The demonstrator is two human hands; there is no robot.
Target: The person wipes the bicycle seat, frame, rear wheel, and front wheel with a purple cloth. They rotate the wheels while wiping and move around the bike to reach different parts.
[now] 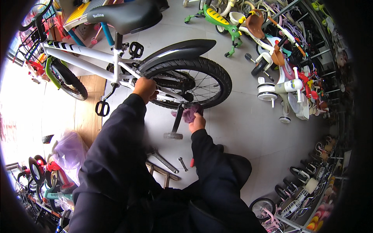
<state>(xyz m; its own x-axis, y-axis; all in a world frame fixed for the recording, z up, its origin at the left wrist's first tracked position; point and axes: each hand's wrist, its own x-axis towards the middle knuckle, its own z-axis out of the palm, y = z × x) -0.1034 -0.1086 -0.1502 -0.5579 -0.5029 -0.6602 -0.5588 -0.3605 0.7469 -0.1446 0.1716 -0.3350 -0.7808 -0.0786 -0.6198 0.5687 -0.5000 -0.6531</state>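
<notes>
The white bike (84, 66) stands across the far left and middle of the scene, its rear wheel (222, 83) to the right. The left hand (145, 89) is curled nearly closed, apparently around the frame just left of that wheel, though its fingertips are partly hidden. The right hand (197, 123) pinches a purple cloth (190, 114) between thumb and fingers, low by the rear hub, next to the top of the stand (178, 121).

The bike looks fairly heavy and stiff, and likely to roll or tip if pushed; the bare frame tubes or the saddle (126, 17) should give the firmest hold. The painted tubes may be slick, and the fender (180, 52) seems thinner and easier to flex. The cloth should be light and limp, best bunched in the fingers, clear of the spokes.

A black wire basket (26, 40) sits at the bike's front; whether the colourful things there lie in it or behind it cannot be told. A translucent bag (70, 149) at near left shows something pale purple, unclear in kind.
</notes>
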